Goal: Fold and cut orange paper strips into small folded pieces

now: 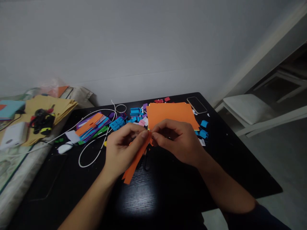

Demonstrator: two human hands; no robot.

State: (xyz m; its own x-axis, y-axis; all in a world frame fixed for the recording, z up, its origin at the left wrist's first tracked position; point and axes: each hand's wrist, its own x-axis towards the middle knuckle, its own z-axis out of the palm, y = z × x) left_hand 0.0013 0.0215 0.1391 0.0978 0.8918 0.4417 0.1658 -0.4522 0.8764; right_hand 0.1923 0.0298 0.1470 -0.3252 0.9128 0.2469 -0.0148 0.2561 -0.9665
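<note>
Both my hands meet over the middle of a black table [240, 166]. My left hand [123, 147] pinches an orange paper strip [135, 164] that hangs down and toward me. My right hand [178, 140] is closed in a pinch on the upper end of the same strip, fingertip to fingertip with the left. Just behind the hands lies a stack of orange paper sheets [171, 115]. Small folded blue paper pieces [118, 123] are scattered to the left of the sheets, and a few more lie at the right edge of the stack.
A pile of coloured paper strips [92, 126], a white cable [96, 153] and a white mouse [64, 147] lie at the left. A phone [196, 104] rests at the far edge. Brown envelopes [51, 107] sit on a bed to the left; a white chair [247, 108] stands right.
</note>
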